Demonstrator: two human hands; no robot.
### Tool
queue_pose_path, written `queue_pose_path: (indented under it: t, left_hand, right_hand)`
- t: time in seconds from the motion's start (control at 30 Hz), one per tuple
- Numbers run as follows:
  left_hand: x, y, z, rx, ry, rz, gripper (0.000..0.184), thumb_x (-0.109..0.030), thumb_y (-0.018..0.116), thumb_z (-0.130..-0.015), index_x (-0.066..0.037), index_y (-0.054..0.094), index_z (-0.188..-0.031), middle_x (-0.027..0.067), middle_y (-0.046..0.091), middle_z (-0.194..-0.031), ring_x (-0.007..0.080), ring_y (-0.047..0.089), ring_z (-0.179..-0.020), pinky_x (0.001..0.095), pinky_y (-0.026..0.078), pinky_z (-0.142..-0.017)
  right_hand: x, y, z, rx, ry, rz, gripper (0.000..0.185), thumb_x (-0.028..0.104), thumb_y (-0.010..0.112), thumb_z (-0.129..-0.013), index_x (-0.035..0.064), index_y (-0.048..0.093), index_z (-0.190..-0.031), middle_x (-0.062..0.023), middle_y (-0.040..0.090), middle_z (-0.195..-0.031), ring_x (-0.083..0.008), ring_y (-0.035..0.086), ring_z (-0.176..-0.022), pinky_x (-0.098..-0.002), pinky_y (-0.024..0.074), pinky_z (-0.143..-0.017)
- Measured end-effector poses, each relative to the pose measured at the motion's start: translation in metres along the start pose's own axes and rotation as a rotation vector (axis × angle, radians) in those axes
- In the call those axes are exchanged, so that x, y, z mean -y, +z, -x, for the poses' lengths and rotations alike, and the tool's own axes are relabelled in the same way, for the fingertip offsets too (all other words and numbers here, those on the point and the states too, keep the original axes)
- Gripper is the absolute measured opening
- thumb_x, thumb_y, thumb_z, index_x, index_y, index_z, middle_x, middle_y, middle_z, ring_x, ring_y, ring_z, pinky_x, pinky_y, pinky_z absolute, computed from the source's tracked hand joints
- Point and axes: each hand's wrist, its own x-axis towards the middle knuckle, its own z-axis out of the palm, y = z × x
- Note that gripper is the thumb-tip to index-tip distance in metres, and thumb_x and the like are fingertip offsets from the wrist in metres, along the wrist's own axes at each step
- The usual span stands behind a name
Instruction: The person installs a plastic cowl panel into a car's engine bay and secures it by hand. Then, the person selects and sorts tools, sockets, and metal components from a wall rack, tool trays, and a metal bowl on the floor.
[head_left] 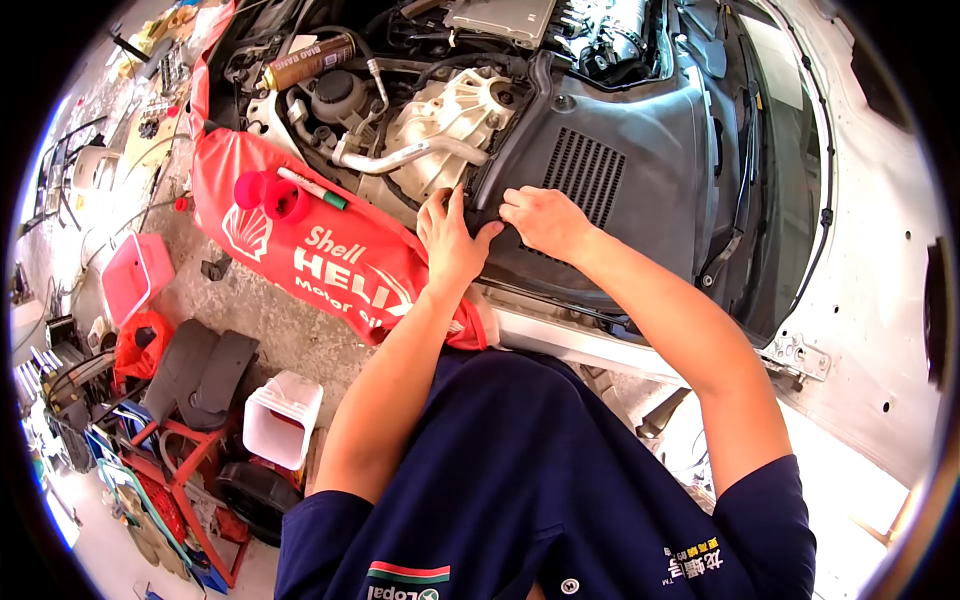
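Note:
A black rubber seal strip (515, 125) runs along the edge of the black plastic cowl cover (640, 150) in the open engine bay. My left hand (455, 240) is at the strip's near end, with thumb and fingers on either side of it. Close beside it on the right, my right hand (548, 222) is closed, its thumb and forefinger pinched at the strip by the cover's corner. The exact grip is partly hidden by the fingers. Left of the strip are a pale metal housing (450, 115) and a silver pipe (410, 155).
A red fender cover (300, 235) drapes over the car's edge, with a green-tipped marker (312, 188) and red caps (285, 202) on it. A spray can (308, 62) lies in the engine bay. A white bucket (283, 420) and a red trolley (185, 490) stand lower left.

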Motion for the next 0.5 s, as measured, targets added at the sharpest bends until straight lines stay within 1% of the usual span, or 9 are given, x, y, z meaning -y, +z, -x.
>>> queue_pose_path:
  t: [0.03, 0.07, 0.2, 0.27, 0.3, 0.37, 0.4, 0.47, 0.5]
  left_hand:
    - [0.001, 0.000, 0.001, 0.000, -0.003, 0.003, 0.084, -0.038, 0.082, -0.073, -0.003, 0.046, -0.141, 0.0166, 0.044, -0.138, 0.0386, 0.036, -0.130, 0.0488, 0.028, -0.110]
    - [0.002, -0.001, 0.000, 0.004, 0.011, 0.005, 0.084, -0.039, 0.082, -0.073, -0.003, 0.046, -0.141, 0.0168, 0.044, -0.139, 0.0387, 0.036, -0.130, 0.0489, 0.028, -0.110]
    - [0.006, -0.002, -0.001, 0.010, 0.050, 0.029, 0.085, -0.041, 0.082, -0.072, -0.002, 0.047, -0.140, 0.0172, 0.043, -0.139, 0.0388, 0.036, -0.131, 0.0493, 0.028, -0.110]
    - [0.008, -0.002, -0.002, -0.001, 0.060, 0.038, 0.085, -0.041, 0.082, -0.073, -0.002, 0.048, -0.139, 0.0173, 0.043, -0.139, 0.0388, 0.036, -0.130, 0.0495, 0.028, -0.110]
    - [0.009, -0.002, -0.001, -0.002, 0.067, 0.041, 0.084, -0.042, 0.082, -0.073, -0.002, 0.049, -0.139, 0.0173, 0.043, -0.139, 0.0388, 0.036, -0.130, 0.0496, 0.028, -0.110]
    - [0.011, -0.001, 0.000, -0.005, 0.078, 0.049, 0.084, -0.042, 0.082, -0.073, -0.002, 0.049, -0.139, 0.0175, 0.043, -0.139, 0.0387, 0.036, -0.131, 0.0498, 0.028, -0.110]
    - [0.011, -0.001, 0.000, -0.008, 0.084, 0.054, 0.084, -0.043, 0.082, -0.073, -0.002, 0.049, -0.139, 0.0176, 0.043, -0.139, 0.0387, 0.036, -0.131, 0.0500, 0.028, -0.110]
    - [0.011, -0.001, 0.000, -0.004, 0.077, 0.051, 0.084, -0.043, 0.081, -0.073, -0.002, 0.049, -0.139, 0.0179, 0.043, -0.139, 0.0389, 0.036, -0.131, 0.0502, 0.028, -0.110]
    - [0.011, 0.000, 0.000, -0.002, 0.065, 0.044, 0.084, -0.043, 0.081, -0.073, -0.002, 0.049, -0.139, 0.0182, 0.043, -0.139, 0.0390, 0.035, -0.131, 0.0503, 0.027, -0.110]
  right_hand:
    - [0.000, -0.001, -0.001, 0.073, 0.006, 0.034, 0.019, 0.005, 0.071, -0.068, 0.0062, 0.060, -0.083, -0.0062, 0.059, -0.090, -0.0248, 0.063, -0.087, -0.0365, 0.0561, -0.071]
    - [-0.001, -0.002, -0.003, 0.073, -0.019, 0.037, 0.017, 0.006, 0.070, -0.069, 0.0060, 0.061, -0.083, -0.0069, 0.060, -0.086, -0.0259, 0.065, -0.083, -0.0384, 0.0560, -0.071]
    - [0.005, 0.001, -0.005, 0.112, 0.027, 0.042, 0.014, 0.006, 0.068, -0.071, 0.0057, 0.061, -0.083, -0.0078, 0.062, -0.085, -0.0271, 0.067, -0.081, -0.0399, 0.0562, -0.070]
    - [0.012, 0.004, -0.004, 0.098, 0.150, 0.030, 0.014, 0.007, 0.068, -0.072, 0.0051, 0.061, -0.083, -0.0090, 0.064, -0.085, -0.0291, 0.068, -0.080, -0.0408, 0.0564, -0.071]
    - [0.015, 0.002, -0.005, 0.097, 0.151, 0.034, 0.014, 0.007, 0.068, -0.072, 0.0051, 0.061, -0.083, -0.0090, 0.064, -0.085, -0.0291, 0.068, -0.080, -0.0408, 0.0564, -0.071]
    - [0.022, 0.000, -0.006, 0.130, 0.222, 0.044, 0.015, 0.009, 0.068, -0.073, 0.0043, 0.062, -0.085, -0.0117, 0.066, -0.087, -0.0312, 0.068, -0.081, -0.0413, 0.0566, -0.072]
    - [0.023, 0.002, -0.006, 0.128, 0.226, 0.048, 0.015, 0.009, 0.068, -0.073, 0.0043, 0.062, -0.085, -0.0117, 0.066, -0.087, -0.0312, 0.068, -0.081, -0.0413, 0.0566, -0.072]
    - [0.025, 0.008, -0.006, 0.094, 0.325, 0.021, 0.017, 0.010, 0.068, -0.073, 0.0032, 0.062, -0.087, -0.0143, 0.067, -0.089, -0.0331, 0.069, -0.082, -0.0425, 0.0567, -0.073]
    - [0.027, 0.010, -0.004, 0.090, 0.328, 0.026, 0.017, 0.010, 0.068, -0.073, 0.0032, 0.062, -0.087, -0.0143, 0.067, -0.089, -0.0331, 0.069, -0.082, -0.0425, 0.0567, -0.073]
